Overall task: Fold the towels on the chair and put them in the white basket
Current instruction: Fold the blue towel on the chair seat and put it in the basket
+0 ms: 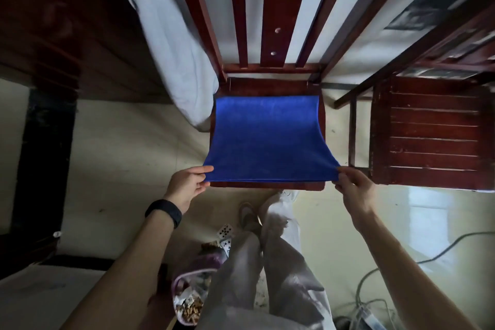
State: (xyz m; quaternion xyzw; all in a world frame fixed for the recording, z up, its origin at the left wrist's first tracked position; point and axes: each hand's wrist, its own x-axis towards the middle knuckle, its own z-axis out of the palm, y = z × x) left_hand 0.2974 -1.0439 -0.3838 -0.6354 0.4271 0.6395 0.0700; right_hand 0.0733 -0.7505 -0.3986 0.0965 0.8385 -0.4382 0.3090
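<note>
One blue towel (pixel 267 139) is spread flat over the seat of a dark red wooden chair (pixel 270 86). Its far edge lies a little short of the seat's back edge, where a strip of bare wood is left showing. Its near edge runs along the seat's front edge, with only a thin line of wood seen beyond it.

The near left corner of the towel is pinched by the left hand (pixel 187 185): the thumb is laid along the top of the cloth and the other fingers are tucked beneath it. The near right corner is pinched by the right hand (pixel 353 187), with the fingers curled round the edge of the cloth. Both corners are drawn outward past the seat's front corners, so the towel is wider at the front than at the back and is stretched taut between the hands. A black band (pixel 164 212) is worn on the left wrist.

A second wooden chair (pixel 434 131) with a slatted seat is set just beside the first, off its right edge. A white sheet (pixel 171 43) is hung down past the seat's left edge. On the floor near the person's feet a few playing cards (pixel 226 233) are scattered, and grey cables (pixel 380 273) are trailed further to the right.
</note>
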